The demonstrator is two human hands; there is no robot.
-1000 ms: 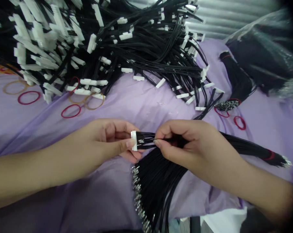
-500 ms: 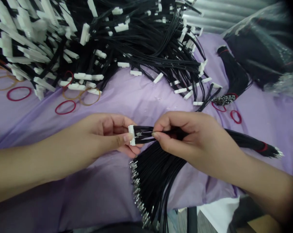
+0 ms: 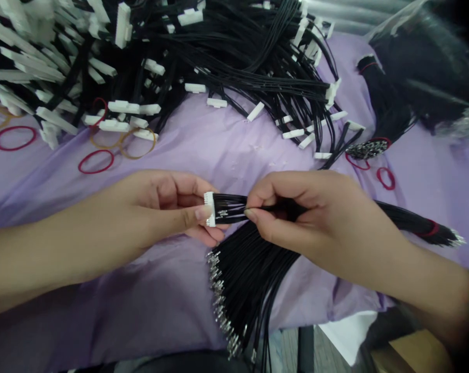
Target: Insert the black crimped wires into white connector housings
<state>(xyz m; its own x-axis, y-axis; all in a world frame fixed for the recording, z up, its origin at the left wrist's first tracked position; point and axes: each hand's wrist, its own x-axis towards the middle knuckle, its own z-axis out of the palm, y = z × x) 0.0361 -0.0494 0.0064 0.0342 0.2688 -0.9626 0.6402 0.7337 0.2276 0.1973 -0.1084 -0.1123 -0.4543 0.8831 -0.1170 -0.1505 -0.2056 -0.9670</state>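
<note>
My left hand [image 3: 176, 207] pinches a white plastic connector [image 3: 210, 209] between thumb and fingers. Several black wires [image 3: 232, 202] run out of its right side. My right hand [image 3: 296, 207] is closed on these wires a short way from the connector, thumb against forefinger. Small silvery terminals show among the wires between the two hands; whether they sit in the connector I cannot tell. Under my right hand a fanned bundle of loose black wires [image 3: 253, 274] lies with bare metal terminals along its left edge. Part of that bundle is hidden by the hand.
A large heap of black wire harnesses [image 3: 234, 52] with white connectors fills the back. Red rubber bands [image 3: 96, 161] and yellowish ones lie at left. Tied wire bundles [image 3: 390, 109] and a clear plastic bag [image 3: 444, 77] are at right, on the purple cloth [image 3: 141, 290].
The view has shifted slightly, with the heap now higher in the frame. Both hands keep their hold, and the connector has turned a little between the left fingers.
</note>
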